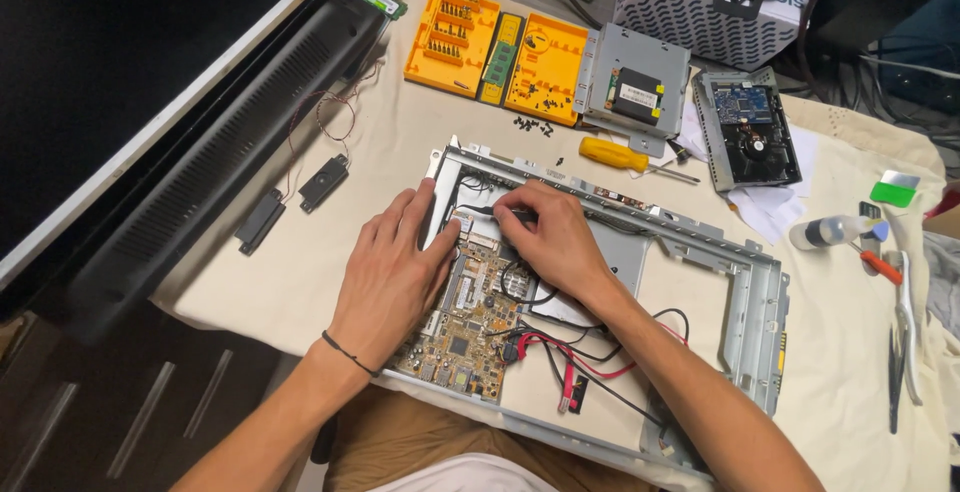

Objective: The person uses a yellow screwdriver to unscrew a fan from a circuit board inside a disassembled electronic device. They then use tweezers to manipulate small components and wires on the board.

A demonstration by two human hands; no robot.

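Place: an electronics repair bench is showing.
Signs: a bit case [497, 43], screwdriver [622, 158] and circuit board [463, 327] are lying on the cloth-covered table [300, 282].

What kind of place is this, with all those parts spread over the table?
Probably an electronics repair bench. Both hands work on a green circuit board inside a grey metal chassis frame. An orange plastic screwdriver-bit case and a yellow-handled screwdriver lie on the cream cloth-covered table.

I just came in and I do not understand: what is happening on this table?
A person has a metal frame with a circuit board lying open on a cloth. The left hand rests flat on the board's edge, and the right hand pinches something small near the black cables. A yellow screwdriver and an orange bit case lie behind.
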